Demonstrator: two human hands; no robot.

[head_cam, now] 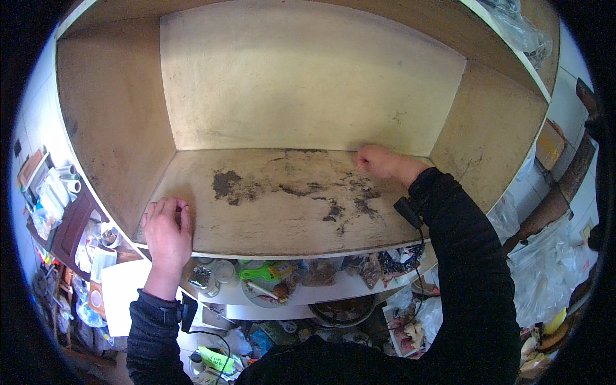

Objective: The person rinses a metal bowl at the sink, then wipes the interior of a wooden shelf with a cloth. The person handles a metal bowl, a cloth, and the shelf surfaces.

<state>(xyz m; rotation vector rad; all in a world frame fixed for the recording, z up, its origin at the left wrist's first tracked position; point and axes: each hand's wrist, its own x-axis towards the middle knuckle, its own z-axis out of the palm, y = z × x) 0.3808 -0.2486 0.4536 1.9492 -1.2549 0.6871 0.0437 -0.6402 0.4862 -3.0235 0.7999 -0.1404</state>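
Observation:
Before me is a cabinet compartment with a worn, light-coloured bottom board (269,216), marked by dark, ragged stains (226,185). My left hand (166,231) rests at the board's front left corner, its fingers loosely bent and the thumb a little apart. Nothing shows in it. Farther in, my right hand (385,163) is curled into a fist near the seam between the board and the pale back panel (308,86). I see no object in the fist, though its inside is hidden. Dark sleeves cover both arms, and a small black device with a cable is at each wrist.
Brown side walls (115,125) enclose the compartment. Below its front edge, a lower shelf holds glass jars (224,272), a bright green-handled tool (260,273) and a plate (264,301) with small items. Clear plastic bags (548,269) hang at right. A white panel (126,298) stands at left.

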